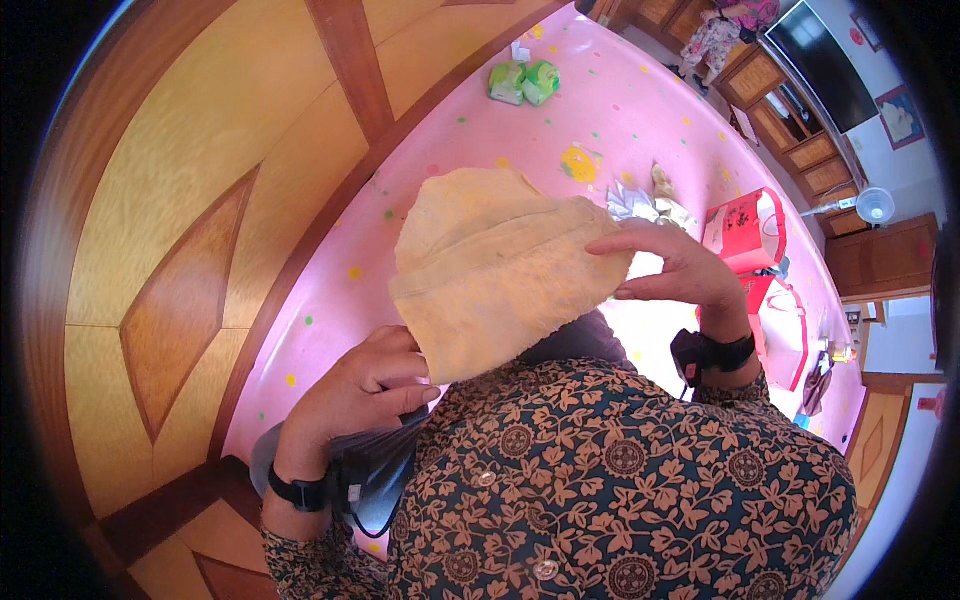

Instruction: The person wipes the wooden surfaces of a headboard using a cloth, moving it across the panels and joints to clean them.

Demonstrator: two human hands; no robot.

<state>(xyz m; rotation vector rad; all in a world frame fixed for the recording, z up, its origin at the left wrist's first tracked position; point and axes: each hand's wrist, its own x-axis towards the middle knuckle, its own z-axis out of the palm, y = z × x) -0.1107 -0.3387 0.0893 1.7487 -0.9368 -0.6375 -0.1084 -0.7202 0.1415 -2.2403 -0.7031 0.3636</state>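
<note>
A pale yellow cloth (510,270), folded with a raised crease across its middle, is held out in front of my chest. My left hand (367,382) pinches its lower left corner between thumb and fingers. At the right edge, my right hand (667,262) has its thumb and forefinger on the cloth; its other fingers are partly hidden. Beneath the cloth lies a pink sheet (480,142) with yellow flowers and coloured dots. Part of my lap shows behind the cloth's lower edge.
Two green tissue packs (525,81) lie at the far side. Right of the cloth are a crumpled silver-white piece (631,202), a beige cloth (667,199) and red paper bags (742,231). A wooden panel (187,225) borders the left. A person (716,37) stands beyond, near a television (821,64).
</note>
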